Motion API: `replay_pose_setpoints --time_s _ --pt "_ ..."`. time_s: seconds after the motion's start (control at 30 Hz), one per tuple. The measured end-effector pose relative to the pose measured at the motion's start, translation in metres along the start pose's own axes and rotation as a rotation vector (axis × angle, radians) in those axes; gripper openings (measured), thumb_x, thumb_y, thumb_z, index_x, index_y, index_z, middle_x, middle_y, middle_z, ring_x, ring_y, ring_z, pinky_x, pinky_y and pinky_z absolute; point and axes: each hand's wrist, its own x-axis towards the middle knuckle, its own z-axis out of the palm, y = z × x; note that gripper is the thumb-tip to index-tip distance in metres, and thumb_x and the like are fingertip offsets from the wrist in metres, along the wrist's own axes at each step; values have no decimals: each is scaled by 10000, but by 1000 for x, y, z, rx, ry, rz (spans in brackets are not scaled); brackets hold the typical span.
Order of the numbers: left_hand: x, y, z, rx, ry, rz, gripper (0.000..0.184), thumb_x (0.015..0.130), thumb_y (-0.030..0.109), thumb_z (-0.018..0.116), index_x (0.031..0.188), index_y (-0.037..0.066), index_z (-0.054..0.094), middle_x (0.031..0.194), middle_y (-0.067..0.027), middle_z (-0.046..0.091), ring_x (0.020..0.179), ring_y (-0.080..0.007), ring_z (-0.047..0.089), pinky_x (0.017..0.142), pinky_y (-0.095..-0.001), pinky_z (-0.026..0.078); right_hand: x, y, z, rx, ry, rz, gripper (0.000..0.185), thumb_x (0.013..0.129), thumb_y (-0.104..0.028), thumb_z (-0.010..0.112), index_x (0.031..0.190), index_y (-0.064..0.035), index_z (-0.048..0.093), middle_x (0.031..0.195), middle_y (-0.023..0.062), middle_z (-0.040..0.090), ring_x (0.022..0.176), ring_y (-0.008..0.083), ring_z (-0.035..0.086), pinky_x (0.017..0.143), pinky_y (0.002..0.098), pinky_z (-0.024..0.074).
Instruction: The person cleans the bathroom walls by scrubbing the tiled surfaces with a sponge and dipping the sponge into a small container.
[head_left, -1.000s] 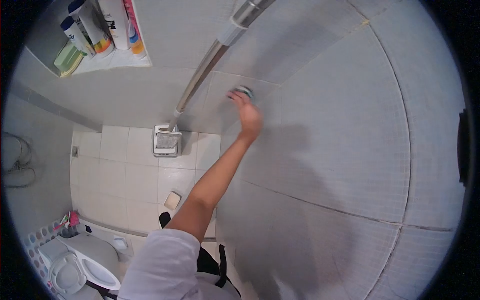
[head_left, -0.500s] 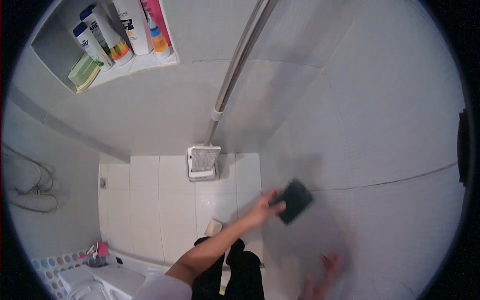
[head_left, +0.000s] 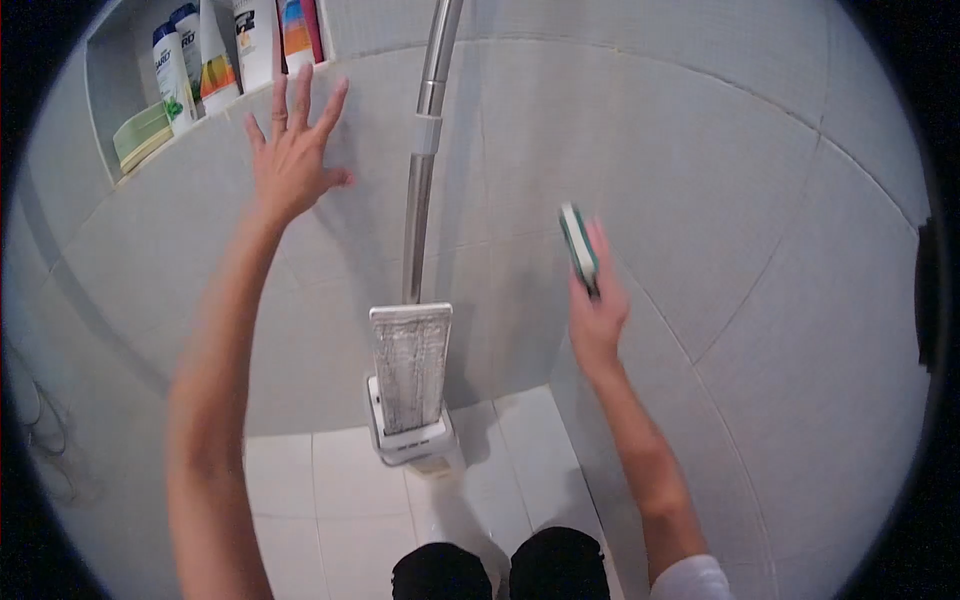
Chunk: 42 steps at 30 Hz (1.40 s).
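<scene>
My right hand point(head_left: 600, 315) grips a green-and-white scrubbing pad point(head_left: 579, 240) in front of the grey tiled wall point(head_left: 690, 240). The pad is seen edge-on, with a white layer between green sides. Whether it touches the wall I cannot tell. My left hand point(head_left: 295, 160) is open, fingers spread, at the wall just below the niche. Its fingertips overlap the niche's lower edge in view. Between my hands a flat mop point(head_left: 412, 370) stands upright in its white bucket point(head_left: 400, 455), its metal pole point(head_left: 417, 230) rising along the wall.
The wall niche point(head_left: 105, 95) holds several bottles, among them a white bottle point(head_left: 257, 45), and a green soap box point(head_left: 143, 135). My knees point(head_left: 560, 565) show above the white floor tiles point(head_left: 285, 475). A dark object point(head_left: 928, 295) is at the far right edge.
The scrubbing pad has passed from my left hand to my right. My left hand has moved up and left to the wall by the niche. The view has shifted closer to the mop.
</scene>
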Motion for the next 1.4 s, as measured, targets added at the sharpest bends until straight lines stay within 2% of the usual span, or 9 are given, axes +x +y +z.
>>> replay_pose_setpoints --time_s 0.07,0.23,0.37,0.47,0.6,0.77,0.93,1.07,1.4 --pt "5 -1 12 7 -72 -25 1302 484 317 885 1504 272 77 1567 -124 -68 1425 -399 -46 1026 -727 144 76 11 34 -128 138 -294 565 770 39 610 1311 -104 530 1376 167 475 1199 335 499 1003 433 397" --pt "14 -2 27 -70 -214 -85 1498 327 392 922 1507 253 9 1546 -161 -168 1409 -387 -185 1001 -747 29 153 29 110 -487 120 -388 586 757 -123 664 1308 -263 524 1430 100 404 1258 405 374 945 581 369" --pt "16 0 24 -33 -264 -117 1501 322 397 922 1507 248 13 1544 -166 -171 1406 -394 -187 1003 -745 27 135 62 112 -668 90 -619 541 770 -274 688 1285 -276 523 1353 67 448 1112 337 433 795 472 398" --pt "18 2 26 -38 -271 -127 1505 322 394 922 1507 241 7 1543 -166 -175 1404 -398 -189 1004 -743 30 186 29 113 -604 173 -446 495 776 -295 693 1250 -280 552 1326 62 463 1078 322 442 794 479 400" --pt "14 1 29 -66 -235 -94 1506 330 381 922 1507 228 -4 1543 -169 -172 1400 -403 -198 1005 -741 25 113 45 121 -533 178 -377 394 808 -267 667 1192 -247 582 1266 77 478 1053 335 446 764 490 411" --pt "18 1 28 -34 -255 -133 1507 327 376 923 1507 230 -3 1544 -168 -171 1401 -403 -196 1005 -741 32 188 17 113 -588 165 -376 435 779 -270 682 1199 -236 571 1299 84 456 1081 358 437 785 511 411" --pt "17 1 26 -15 -277 -119 1505 335 388 922 1506 239 -12 1540 -169 -184 1397 -407 -203 1006 -738 40 125 25 122 -607 122 -393 460 760 -257 687 1203 -236 566 1296 88 460 1100 363 424 783 522 394" --pt "23 6 21 16 -367 -178 1509 340 396 922 1504 243 -27 1538 -170 -188 1395 -408 -209 1005 -742 43 171 7 128 -590 134 -532 465 748 -226 697 1196 -239 573 1279 77 489 1099 352 434 814 536 365" --pt "23 5 25 15 -336 -168 1514 347 385 922 1503 235 -44 1535 -180 -193 1392 -417 -211 1000 -746 50 178 2 131 -571 122 -404 470 752 -255 699 1205 -252 572 1339 81 464 1142 346 409 846 567 357"
